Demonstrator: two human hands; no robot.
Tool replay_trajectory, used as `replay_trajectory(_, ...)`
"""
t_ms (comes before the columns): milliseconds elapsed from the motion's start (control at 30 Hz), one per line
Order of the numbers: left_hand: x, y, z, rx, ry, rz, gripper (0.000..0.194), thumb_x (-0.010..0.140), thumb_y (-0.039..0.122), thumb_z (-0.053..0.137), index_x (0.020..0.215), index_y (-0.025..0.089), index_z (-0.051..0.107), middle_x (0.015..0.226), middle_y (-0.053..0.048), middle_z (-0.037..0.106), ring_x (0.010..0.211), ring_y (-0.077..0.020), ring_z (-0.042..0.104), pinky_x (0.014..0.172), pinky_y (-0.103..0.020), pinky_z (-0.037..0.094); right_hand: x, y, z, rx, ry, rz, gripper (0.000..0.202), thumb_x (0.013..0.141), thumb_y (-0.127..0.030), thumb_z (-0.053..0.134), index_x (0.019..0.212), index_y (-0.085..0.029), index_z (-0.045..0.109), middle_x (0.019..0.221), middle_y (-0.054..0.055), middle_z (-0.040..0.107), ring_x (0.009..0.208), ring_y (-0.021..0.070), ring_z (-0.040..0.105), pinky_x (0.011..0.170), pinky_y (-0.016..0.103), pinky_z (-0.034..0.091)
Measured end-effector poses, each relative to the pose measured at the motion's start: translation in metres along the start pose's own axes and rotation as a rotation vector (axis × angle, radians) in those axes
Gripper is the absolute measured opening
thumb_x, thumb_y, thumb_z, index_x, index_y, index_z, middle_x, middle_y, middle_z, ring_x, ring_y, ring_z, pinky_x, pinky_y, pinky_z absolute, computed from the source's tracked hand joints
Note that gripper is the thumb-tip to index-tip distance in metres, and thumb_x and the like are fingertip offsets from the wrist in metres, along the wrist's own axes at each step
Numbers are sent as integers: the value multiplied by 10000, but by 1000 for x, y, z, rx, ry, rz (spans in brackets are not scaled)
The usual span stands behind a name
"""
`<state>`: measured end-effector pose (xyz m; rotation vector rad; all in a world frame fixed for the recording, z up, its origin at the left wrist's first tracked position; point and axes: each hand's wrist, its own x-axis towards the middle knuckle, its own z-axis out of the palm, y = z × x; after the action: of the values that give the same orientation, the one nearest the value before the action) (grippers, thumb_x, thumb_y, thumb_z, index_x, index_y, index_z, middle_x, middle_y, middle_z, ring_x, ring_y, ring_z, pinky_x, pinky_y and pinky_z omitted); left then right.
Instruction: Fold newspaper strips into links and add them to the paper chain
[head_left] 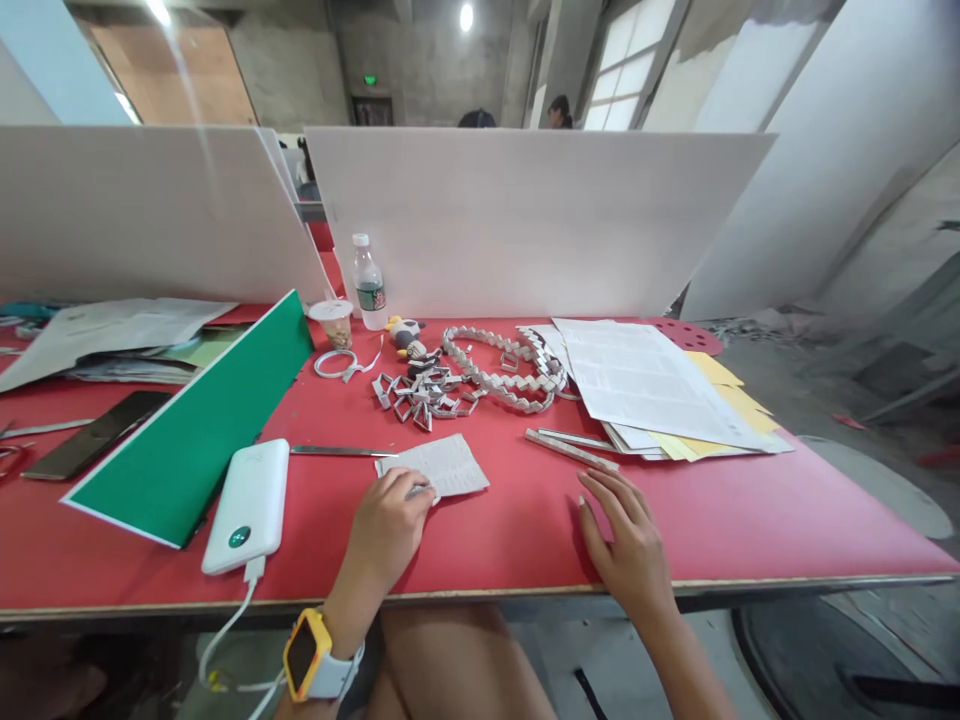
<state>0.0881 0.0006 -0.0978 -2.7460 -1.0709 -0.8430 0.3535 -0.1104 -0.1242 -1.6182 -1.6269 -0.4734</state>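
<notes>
My left hand (390,522), with a yellow-cased watch (303,655) on its wrist, rests at the near left corner of a small printed sheet of paper (450,466). Its fingers are curled together, and a small greyish thing shows at their tips, too little of it to name. To the right, my right hand (624,540) lies on the table with fingers apart, holding nothing. Its fingertips are close to a narrow folded paper strip (571,451). Beyond the sheet lie a chain of folded paper links (517,385) and a heap of loose links (424,395).
On the red table (510,540), a white power bank (251,510) with a cable stands beside a green board (202,425). A metal ruler-like strip (341,451), a bottle (369,285) and a cup (334,322) are farther back. Stacked papers (652,385) lie right; white panels (540,220) close the back.
</notes>
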Motion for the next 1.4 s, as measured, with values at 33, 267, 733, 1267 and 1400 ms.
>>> replay_trajectory(33, -3, 4, 2, 9, -26, -4, 221, 778, 53, 525, 748, 212, 675, 817, -25, 669, 834, -185, 591, 701, -291, 470, 0, 0, 0, 5, -16, -3, 303, 861, -185, 489, 1156, -186, 555, 1087, 136, 603, 1118, 278, 522, 884, 474, 484)
replay_trajectory(267, -19, -3, -5, -76, 63, -157, 190, 835, 111, 497, 750, 186, 649, 796, -7, 678, 712, -128, 619, 617, -227, 460, 14, -22, 8, 136, -180, -40, 221, 879, -221, 465, 1023, -215, 633, 996, 92, 666, 1040, 242, 590, 853, 428, 515)
replay_trajectory(733, -32, -16, -19, 224, 62, -228, 183, 847, 144, 485, 813, 185, 661, 851, -24, 725, 768, -171, 664, 676, -260, 469, 36, -85, 45, 228, -450, -160, 440, 888, -306, 501, 1310, -188, 455, 1353, 137, 485, 1254, 249, 448, 979, 440, 432)
replay_trajectory(1267, -29, -7, -29, -39, -223, -298, 212, 859, 219, 487, 877, 248, 696, 952, 10, 721, 765, -152, 673, 614, -239, 485, 29, -86, 55, 250, -483, -149, 202, 863, -115, 489, 788, -212, 649, 802, 24, 701, 703, 126, 634, 615, 214, 420)
replay_trajectory(1400, -33, -11, -30, -46, -206, -197, 273, 848, 145, 447, 898, 245, 696, 984, -1, 710, 812, -154, 669, 668, -249, 509, 34, -84, 52, 263, -543, -62, 156, 826, -116, 538, 726, -208, 615, 760, -13, 676, 636, 101, 612, 532, 182, 353)
